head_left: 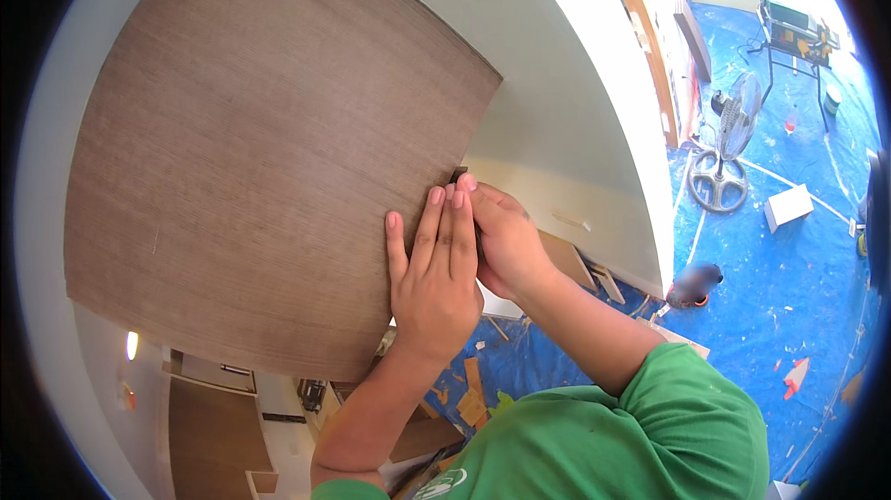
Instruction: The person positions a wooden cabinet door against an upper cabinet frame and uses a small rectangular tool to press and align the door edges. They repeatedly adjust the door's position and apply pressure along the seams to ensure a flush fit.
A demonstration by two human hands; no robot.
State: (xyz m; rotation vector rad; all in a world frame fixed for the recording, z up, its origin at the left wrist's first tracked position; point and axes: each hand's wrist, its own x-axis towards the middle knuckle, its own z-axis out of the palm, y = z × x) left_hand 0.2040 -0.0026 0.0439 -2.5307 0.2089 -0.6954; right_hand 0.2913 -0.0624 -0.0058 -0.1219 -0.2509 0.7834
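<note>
A large brown wood-grain panel [269, 147] fills the left and middle of the head view. My left hand [432, 291] lies flat against the panel near its right edge, fingers stretched out and pointing up. Right beside it, my right hand [510, 240] is closed at that edge, its thumb against the left fingertips. A small dark piece [459, 172] pokes out above the right thumb. Most of what the right hand holds is hidden behind the fingers, so its kind does not show.
Pale wall surface [557, 129] runs along the panel's right side. Blue sheeting [742, 296] with scraps covers the floor. On it stand a fan [733, 129], a white box [789, 207] and a folding-legged stand [794, 40]. Wood pieces [571, 259] lie below my right forearm.
</note>
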